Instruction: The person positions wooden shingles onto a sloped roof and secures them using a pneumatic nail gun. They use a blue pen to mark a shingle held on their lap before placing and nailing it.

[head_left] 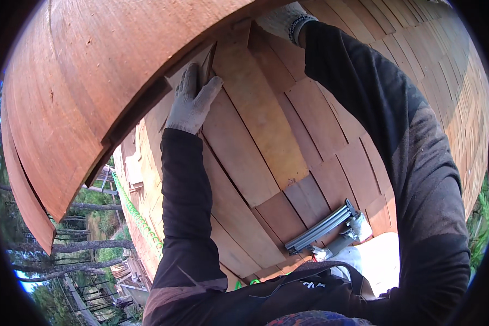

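My left hand [192,104], in a pale knitted glove, lies against a wooden shingle [194,61] just under the overhanging wood. Its fingers are stretched out and the thumb stands apart, beside the shingle's dark edge. Along that hand's right runs a long yellowish shingle [266,114]. My right hand [281,22], gloved too, reaches up to the shingled surface at the top, by the overhang's edge. Its fingers are mostly hidden, so a hold cannot be made out. A dark beaded band circles that wrist.
A nail gun [339,239] with a long slanted magazine hangs or lies close to my body. Curved overhanging wood [92,81] fills the upper left. A green coiled hose [133,209] runs down at the left. Rows of shingles [418,49] stretch right; trees and logs [70,247] stand beyond.
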A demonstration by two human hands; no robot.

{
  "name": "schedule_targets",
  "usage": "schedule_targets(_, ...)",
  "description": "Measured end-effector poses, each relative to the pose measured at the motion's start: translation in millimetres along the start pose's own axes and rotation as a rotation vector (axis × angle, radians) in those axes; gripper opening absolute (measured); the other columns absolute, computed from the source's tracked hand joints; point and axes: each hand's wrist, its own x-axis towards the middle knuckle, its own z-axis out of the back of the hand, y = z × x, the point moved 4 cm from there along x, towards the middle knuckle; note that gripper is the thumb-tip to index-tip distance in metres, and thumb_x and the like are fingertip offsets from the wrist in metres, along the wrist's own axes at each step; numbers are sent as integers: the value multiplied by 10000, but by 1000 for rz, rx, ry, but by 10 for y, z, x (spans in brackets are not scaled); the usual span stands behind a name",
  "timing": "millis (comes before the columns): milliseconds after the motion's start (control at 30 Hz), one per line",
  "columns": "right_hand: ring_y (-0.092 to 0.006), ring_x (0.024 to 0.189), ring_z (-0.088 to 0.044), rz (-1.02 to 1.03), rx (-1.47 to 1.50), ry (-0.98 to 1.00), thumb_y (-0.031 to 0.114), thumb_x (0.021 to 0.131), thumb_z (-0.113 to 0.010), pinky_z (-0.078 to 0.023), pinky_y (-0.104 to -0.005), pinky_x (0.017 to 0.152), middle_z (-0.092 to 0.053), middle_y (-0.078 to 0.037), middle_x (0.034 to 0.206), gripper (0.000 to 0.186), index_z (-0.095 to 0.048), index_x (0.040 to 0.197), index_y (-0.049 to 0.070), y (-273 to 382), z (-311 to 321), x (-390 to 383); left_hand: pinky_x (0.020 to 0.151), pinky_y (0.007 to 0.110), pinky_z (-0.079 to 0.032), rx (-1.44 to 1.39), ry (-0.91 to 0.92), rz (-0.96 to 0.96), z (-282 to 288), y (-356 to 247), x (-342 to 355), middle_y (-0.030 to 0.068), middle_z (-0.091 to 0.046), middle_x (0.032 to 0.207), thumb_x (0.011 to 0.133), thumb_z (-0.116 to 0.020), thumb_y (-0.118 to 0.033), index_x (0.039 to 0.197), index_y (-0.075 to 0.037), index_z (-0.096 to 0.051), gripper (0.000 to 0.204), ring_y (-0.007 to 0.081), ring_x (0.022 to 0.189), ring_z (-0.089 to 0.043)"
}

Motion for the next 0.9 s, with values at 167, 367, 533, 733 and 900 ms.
schedule_targets(167, -399, 983, -699, 339, -306, 19, 219, 925, -548, -565, -463, 872, -743, -192, 1005, 285, -726, 1059, 42, -465, 2, 80, 1243, 401, -280, -20, 38, -61, -179, -180, 164, 308, -408, 1592, 931, -693, -541, 1552, 99, -372, 947, 392, 1522, -352)
schedule_targets(367, -368, 1010, -690, 475, -525, 137, 278, 915, -583, -550, -463, 907, -730, -175, 1064, 323, -727, 1104, 60, -399, -171, -68, 1242, 363, -261, 43, 57, 2, -39, -162, 57, 276, -383, 1621, 940, -687, -521, 1573, 87, -344, 943, 346, 1541, -329)
schedule_targets(533, -359, 1040, -665, 357, -488, 161, 283, 930, -587, -533, -464, 919, -700, -169, 1109, 325, -707, 1148, 73, -444, -56, -50, 1242, 349, -254, -40, 125, 35, -28, -392, 2, 276, -393, 1616, 939, -692, -513, 1570, 99, -343, 946, 337, 1539, -341)
schedule_targets(733, -349, 1075, -636, 340, -498, 172, 288, 950, -591, -513, -465, 935, -663, -160, 1162, 334, -684, 1200, 87, -424, -32, -80, 1240, 358, -262, -7, 130, 56, -19, -427, -14, 289, -409, 1601, 939, -689, -520, 1555, 104, -371, 932, 350, 1530, -353)
schedule_targets(900, -340, 1104, -612, 333, -516, 196, 292, 965, -595, -496, -465, 947, -633, -154, 1207, 345, -664, 1244, 100, -402, 52, -115, 1245, 372, -260, -16, 120, 32, -28, -438, -5, 295, -399, 1606, 936, -684, -534, 1551, 97, -384, 931, 363, 1534, -343)
